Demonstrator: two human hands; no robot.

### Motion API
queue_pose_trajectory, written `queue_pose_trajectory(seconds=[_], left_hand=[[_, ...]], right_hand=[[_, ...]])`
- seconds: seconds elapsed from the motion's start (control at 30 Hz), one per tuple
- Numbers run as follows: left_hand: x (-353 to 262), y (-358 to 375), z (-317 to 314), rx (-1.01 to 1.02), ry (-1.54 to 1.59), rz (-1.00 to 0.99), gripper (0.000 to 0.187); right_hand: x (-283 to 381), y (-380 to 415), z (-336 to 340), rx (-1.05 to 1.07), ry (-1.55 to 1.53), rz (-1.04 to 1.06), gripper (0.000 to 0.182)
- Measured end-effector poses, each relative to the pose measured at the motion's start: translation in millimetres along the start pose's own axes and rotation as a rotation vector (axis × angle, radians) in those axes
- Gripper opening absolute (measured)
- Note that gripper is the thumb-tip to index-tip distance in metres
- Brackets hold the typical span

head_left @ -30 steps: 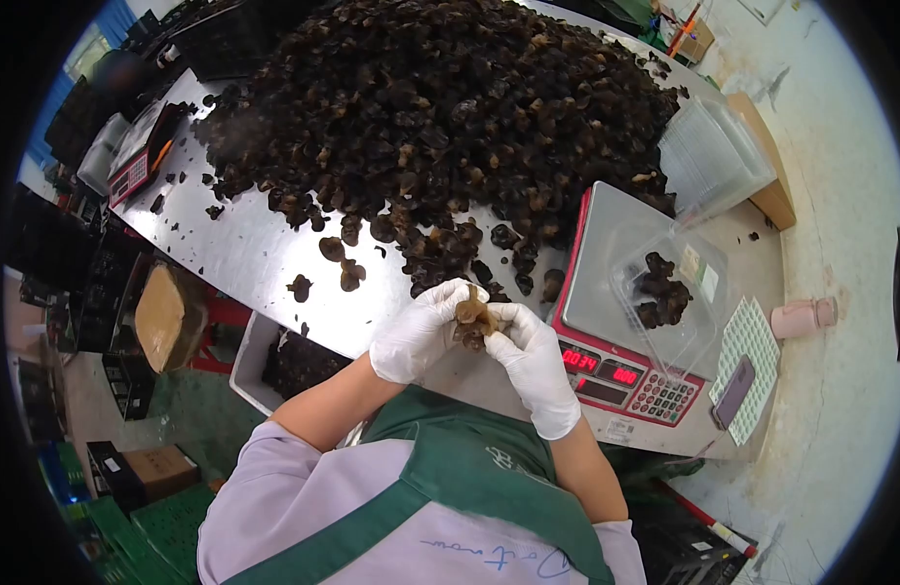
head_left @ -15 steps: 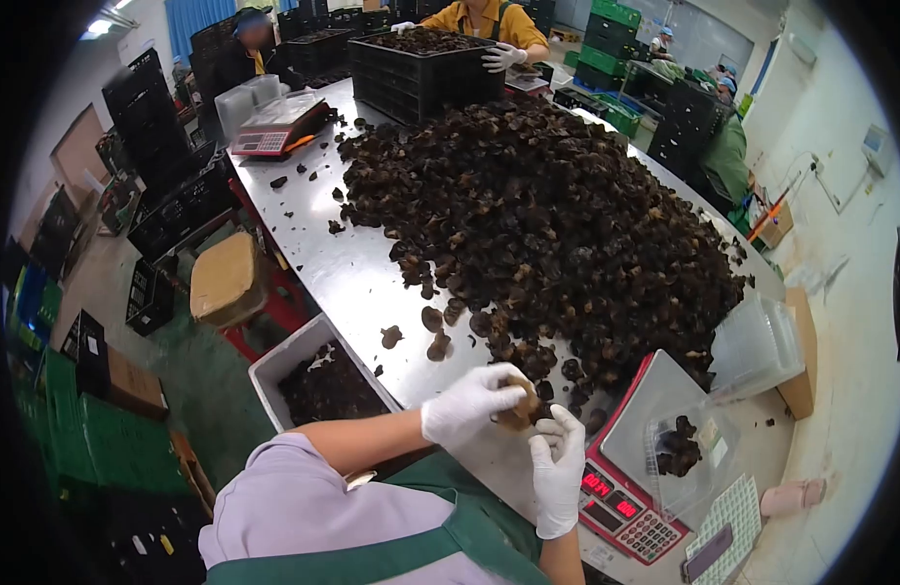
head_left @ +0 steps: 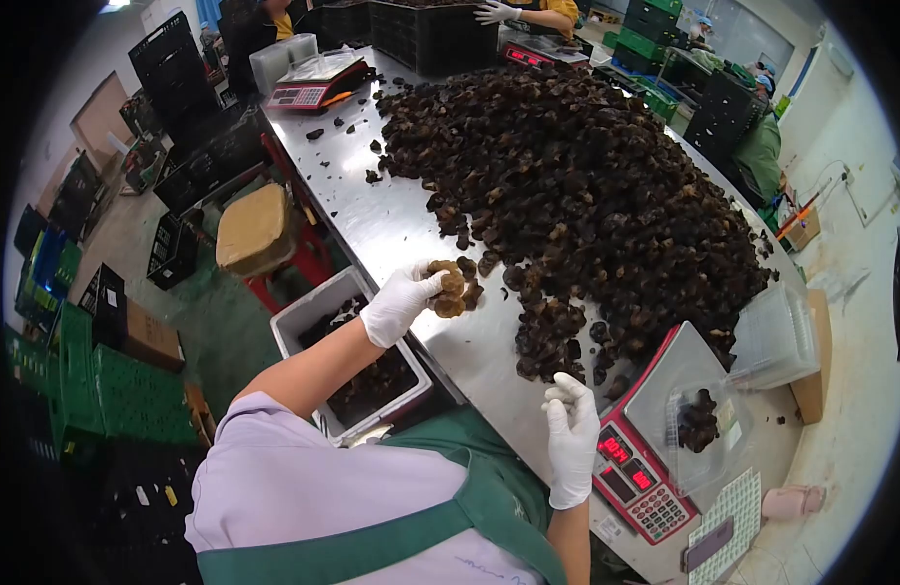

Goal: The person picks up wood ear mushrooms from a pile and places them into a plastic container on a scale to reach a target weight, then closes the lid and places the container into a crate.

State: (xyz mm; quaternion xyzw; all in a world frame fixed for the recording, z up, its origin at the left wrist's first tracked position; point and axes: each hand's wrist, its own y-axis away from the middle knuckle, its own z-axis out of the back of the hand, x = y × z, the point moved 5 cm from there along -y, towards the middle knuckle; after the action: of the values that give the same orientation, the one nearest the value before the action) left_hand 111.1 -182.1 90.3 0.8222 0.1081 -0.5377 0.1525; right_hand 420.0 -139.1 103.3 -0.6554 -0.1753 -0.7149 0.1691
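Observation:
My left hand, in a white glove, grips brown wood ear mushrooms over the table's near left edge. A few darker pieces sit right beside them in this view. My right hand, also gloved, is held up near the front edge with thumb and fingers apart and nothing between them. Just right of it stands a red scale with lit digits. On the scale, a clear plastic box contains a few dark wood ears. A large heap of dark wood ears spreads over the metal table.
Below my left arm stands a white bin holding dark pieces. Stacked clear boxes and a phone are at the right. Across the table are a second scale, black crates and a person's gloved hand. A stool stands left.
My left hand has moved left and up, away from my right hand, carrying brown wood ears. My right hand has shifted slightly right. The camera view has tilted down.

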Motion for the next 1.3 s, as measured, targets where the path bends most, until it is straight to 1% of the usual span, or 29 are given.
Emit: queue_pose_trajectory(seconds=[0.1,0.13,0.17,0.23,0.3,0.33,0.37,0.43,0.5,0.53,0.57,0.6,0.63,0.7,0.77,0.8,0.83,0.87,0.9,0.93,0.97,1.0,1.03,1.1,1.13,1.17,1.2,1.23,1.3], left_hand=[[-4,7,15,-0.031,-0.080,-0.011,0.020],[-21,21,7,-0.172,-0.156,-0.012,0.024],[-23,23,13,-0.236,-0.177,-0.031,0.027],[-25,26,44,-0.302,-0.328,-0.097,0.026],[-16,29,92,-0.352,-0.504,-0.111,0.024],[-25,39,98,-0.444,-0.668,-0.099,0.023],[-11,39,129,-0.449,-0.555,-0.089,0.024],[-6,50,173,-0.582,-1.045,-0.218,0.022],[39,48,261,-0.569,-1.171,-0.028,0.021],[39,58,262,-0.511,-1.221,0.043,0.023],[63,62,297,-0.478,-1.164,0.115,0.035],[34,80,239,-0.640,-1.551,0.142,0.054],[26,82,214,-0.685,-1.685,0.216,0.064],[21,71,174,-0.707,-1.632,-0.206,0.045],[21,45,122,-0.502,-1.347,-0.415,0.025],[18,34,79,-0.418,-1.234,-0.465,0.014],[23,24,44,-0.297,-1.140,-0.512,0.017],[24,16,5,-0.186,-1.135,-0.604,0.018],[19,10,-37,-0.054,-1.056,-0.559,0.023],[25,0,-61,0.071,-1.146,-0.695,0.042],[47,-22,-70,0.171,-1.057,-0.607,0.061],[36,-21,-102,0.174,-1.319,-0.719,0.073],[41,-26,-119,0.164,-1.380,-0.804,0.077],[55,-36,-136,0.260,-1.318,-0.767,0.070],[67,-38,-135,0.344,-1.306,-0.769,0.063],[81,-39,-131,0.421,-1.298,-0.772,0.055],[89,-39,-124,0.396,-1.219,-0.771,0.044],[93,-39,-120,0.395,-1.206,-0.697,0.045],[88,-32,-112,0.265,-1.183,-0.725,0.049]], right_hand=[[-1,3,1,-0.011,-0.022,0.004,0.036],[-1,4,1,-0.018,-0.033,0.000,0.036],[-2,5,2,-0.017,-0.034,-0.005,0.036],[-4,7,5,-0.022,-0.045,-0.005,0.035],[-4,9,7,-0.020,-0.041,-0.007,0.034],[-3,10,7,-0.025,-0.044,-0.016,0.032],[-3,11,7,-0.029,-0.046,-0.025,0.031],[-6,11,8,-0.025,-0.039,-0.029,0.030],[-7,12,9,-0.032,-0.035,-0.016,0.031],[-8,12,11,-0.052,-0.033,-0.024,0.031],[-8,13,10,-0.043,-0.041,-0.024,0.031],[-10,16,13,-0.045,-0.046,-0.025,0.032],[-13,18,16,-0.045,-0.074,-0.027,0.032],[-14,24,21,-0.069,0.001,-0.055,0.031],[-19,31,27,-0.117,-0.019,-0.081,0.031],[-23,33,28,-0.120,0.005,-0.058,0.031],[-24,35,28,-0.118,0.031,-0.033,0.030],[-21,37,28,-0.142,0.081,-0.036,0.028],[-21,39,28,-0.154,0.085,-0.040,0.028],[-21,40,27,-0.152,0.122,-0.031,0.026],[-20,40,27,-0.150,0.158,-0.021,0.025],[-20,41,29,-0.161,0.161,-0.022,0.025],[-18,42,30,-0.173,0.197,-0.015,0.024],[-15,41,30,-0.180,0.262,0.015,0.023],[-18,40,30,-0.191,0.310,0.052,0.022],[-20,39,30,-0.190,0.324,0.040,0.022],[-18,38,29,-0.181,0.341,0.035,0.022],[-16,35,27,-0.172,0.357,0.028,0.022],[-10,27,22,-0.160,0.357,0.066,0.022]])
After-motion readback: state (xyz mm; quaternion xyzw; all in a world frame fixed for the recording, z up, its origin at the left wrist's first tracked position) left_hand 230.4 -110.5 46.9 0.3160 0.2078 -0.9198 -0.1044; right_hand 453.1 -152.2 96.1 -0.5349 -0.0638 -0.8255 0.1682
